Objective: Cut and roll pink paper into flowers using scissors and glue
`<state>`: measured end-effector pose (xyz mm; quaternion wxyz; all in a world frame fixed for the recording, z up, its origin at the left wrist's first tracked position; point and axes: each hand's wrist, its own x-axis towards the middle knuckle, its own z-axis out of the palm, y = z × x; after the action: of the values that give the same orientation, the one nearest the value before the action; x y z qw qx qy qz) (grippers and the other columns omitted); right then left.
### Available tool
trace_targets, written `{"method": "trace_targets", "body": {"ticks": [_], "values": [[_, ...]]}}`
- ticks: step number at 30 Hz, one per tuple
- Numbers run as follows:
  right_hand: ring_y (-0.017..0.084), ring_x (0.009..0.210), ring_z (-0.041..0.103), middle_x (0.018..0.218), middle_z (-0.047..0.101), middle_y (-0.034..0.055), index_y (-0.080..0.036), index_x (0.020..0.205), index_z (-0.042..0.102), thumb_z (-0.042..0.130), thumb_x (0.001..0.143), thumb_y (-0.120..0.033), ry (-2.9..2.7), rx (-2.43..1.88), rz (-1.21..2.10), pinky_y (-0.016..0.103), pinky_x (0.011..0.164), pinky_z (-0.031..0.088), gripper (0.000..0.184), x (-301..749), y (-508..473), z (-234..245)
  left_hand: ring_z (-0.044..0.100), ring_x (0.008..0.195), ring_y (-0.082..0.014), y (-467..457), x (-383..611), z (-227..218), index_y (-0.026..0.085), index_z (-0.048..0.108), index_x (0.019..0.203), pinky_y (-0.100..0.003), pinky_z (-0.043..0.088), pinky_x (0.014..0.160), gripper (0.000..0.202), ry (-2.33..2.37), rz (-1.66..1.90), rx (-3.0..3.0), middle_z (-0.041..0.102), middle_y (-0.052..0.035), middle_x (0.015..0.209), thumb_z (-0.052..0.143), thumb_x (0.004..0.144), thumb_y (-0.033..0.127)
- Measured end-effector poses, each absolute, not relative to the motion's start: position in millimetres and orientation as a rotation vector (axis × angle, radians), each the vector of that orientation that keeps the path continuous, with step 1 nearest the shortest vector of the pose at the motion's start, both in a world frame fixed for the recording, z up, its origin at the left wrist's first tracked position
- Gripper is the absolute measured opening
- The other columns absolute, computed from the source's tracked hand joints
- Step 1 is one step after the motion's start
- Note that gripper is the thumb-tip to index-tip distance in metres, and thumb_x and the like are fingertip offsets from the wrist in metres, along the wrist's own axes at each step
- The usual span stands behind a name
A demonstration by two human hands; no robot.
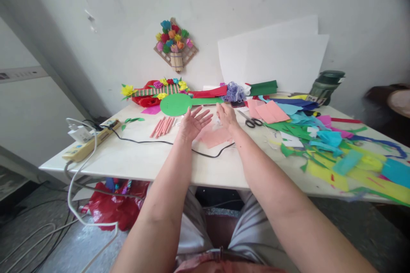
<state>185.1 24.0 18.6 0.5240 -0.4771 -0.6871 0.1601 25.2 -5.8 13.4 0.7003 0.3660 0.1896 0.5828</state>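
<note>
Palm up, with the fingers spread, my left hand (193, 124) is raised over the table and holds nothing. Close by on its right, my right hand (226, 116) is closed, its fingers curled in; what they hold, if anything, is hidden. Under and between the hands lies a flat sheet of pink paper (214, 137). Several rolled pink paper sticks (162, 126) rest left of my left hand. Just beyond the hands is a green guitar-shaped paper piece (175, 105). Black-handled scissors (253, 123) lie to the right of my right hand.
A black cable (153, 141) crosses the table from a power strip (91, 140) on the left. Folded pink paper (272, 111) and a heap of coloured scraps (333, 145) cover the right side. A dark bottle (325, 87) stands at the back right. Paper flowers (173, 38) hang on the wall.
</note>
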Motion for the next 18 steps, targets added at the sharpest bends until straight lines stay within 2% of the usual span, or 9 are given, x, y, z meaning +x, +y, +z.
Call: {"method": "trace_targets", "body": {"ticks": [3,5,8,13,18], "values": [[0.015,0.063,0.053,0.062,0.060,0.0011,-0.020,0.067,0.059,0.050,0.083,-0.040,-1.757,-1.119,0.346,0.024,0.059,0.036,0.027,173.9,13.5,19.9,0.061,0.105,-0.0278,-6.3,25.4,14.0,0.015,0.057,0.112,-0.045,0.046,0.090,0.052,0.426,1.316,0.788,0.063,-0.0170,0.112,0.036,0.086,0.055],[0.015,0.065,0.055,0.068,0.064,0.0008,-0.019,0.070,0.063,0.056,0.079,-0.031,-1.826,-1.067,0.365,0.024,0.060,0.037,0.017,167.3,9.0,19.5,0.061,0.103,-0.0270,-6.9,25.3,14.2,0.015,0.057,0.112,-0.044,0.047,0.088,0.053,0.412,1.328,0.789,0.063,-0.0169,0.113,0.033,0.087,0.055],[0.015,0.068,0.058,0.073,0.067,0.0015,-0.019,0.067,0.067,0.061,0.076,-0.024,-1.906,-1.023,0.336,0.025,0.062,0.038,0.012,160.6,8.2,16.7,0.060,0.103,-0.0264,-7.9,24.9,14.8,0.015,0.057,0.112,-0.042,0.048,0.084,0.055,0.396,1.341,0.814,0.060,-0.0176,0.116,0.030,0.087,0.056],[0.018,0.082,0.058,0.079,0.067,0.0025,-0.023,0.067,0.071,0.068,0.074,-0.025,-2.010,-0.947,0.069,0.031,0.074,0.036,0.009,156.9,12.4,10.8,0.058,0.107,-0.0260,-9.3,24.3,16.4,0.016,0.058,0.113,-0.037,0.050,0.078,0.058,0.449,1.343,0.816,0.058,-0.0168,0.121,0.028,0.087,0.058],[0.021,0.090,0.055,0.090,0.067,0.0043,-0.023,0.071,0.072,0.069,0.075,-0.028,-2.050,-0.994,-0.055,0.035,0.077,0.032,0.007,157.0,11.6,10.0,0.058,0.106,-0.0245,-10.0,25.1,16.8,0.016,0.060,0.111,-0.034,0.051,0.075,0.056,0.406,1.360,0.799,0.057,-0.0149,0.121,0.026,0.089,0.056]]}}
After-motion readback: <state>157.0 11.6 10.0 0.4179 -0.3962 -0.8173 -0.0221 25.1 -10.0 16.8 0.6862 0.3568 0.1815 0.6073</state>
